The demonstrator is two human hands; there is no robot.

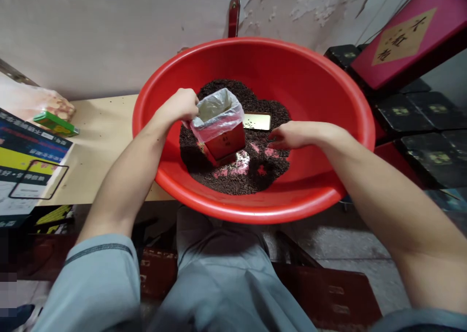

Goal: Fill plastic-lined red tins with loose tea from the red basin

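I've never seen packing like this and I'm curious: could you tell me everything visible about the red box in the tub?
The red box is squarish, with dark characters on its near face. A translucent, crinkled plastic-looking liner folds out over its rim. Its open mouth faces up; how full it is can't be told. The left hand grips the lined rim's left side. It sits slightly tilted among dark loose bits; whether it rests on them is unclear.
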